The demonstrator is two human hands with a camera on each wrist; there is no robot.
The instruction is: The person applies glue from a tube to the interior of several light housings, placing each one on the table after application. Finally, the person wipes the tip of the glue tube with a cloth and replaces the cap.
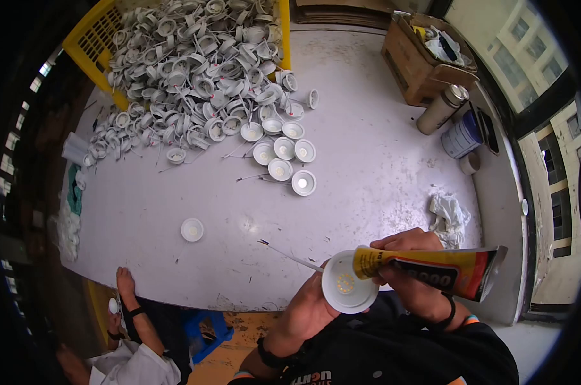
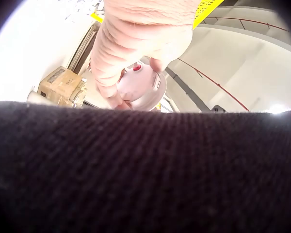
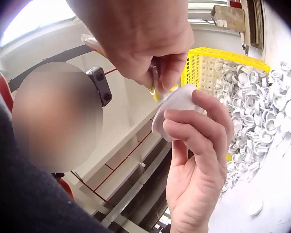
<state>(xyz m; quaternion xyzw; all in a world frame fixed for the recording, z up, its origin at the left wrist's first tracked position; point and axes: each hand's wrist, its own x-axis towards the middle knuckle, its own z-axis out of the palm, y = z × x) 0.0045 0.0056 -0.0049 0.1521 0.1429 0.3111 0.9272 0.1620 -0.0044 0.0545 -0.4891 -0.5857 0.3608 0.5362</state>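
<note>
Over the table's near edge, my left hand holds a round white LED downlight, its face turned up and a ring of small yellow LEDs showing inside. A thin lead sticks out from it toward the table. My right hand grips a yellow and black glue tube, its narrow end at the downlight's rim. In the left wrist view, fingers curl round the white back of the downlight. The right wrist view shows the tube's tip close to the rim, partly hidden by the right fingers.
Many white downlights spill from a yellow crate. Several lie face up mid-table; a lone downlight sits left. At right are crumpled plastic, a thermos, a can and a cardboard box. Another person's arm is at lower left.
</note>
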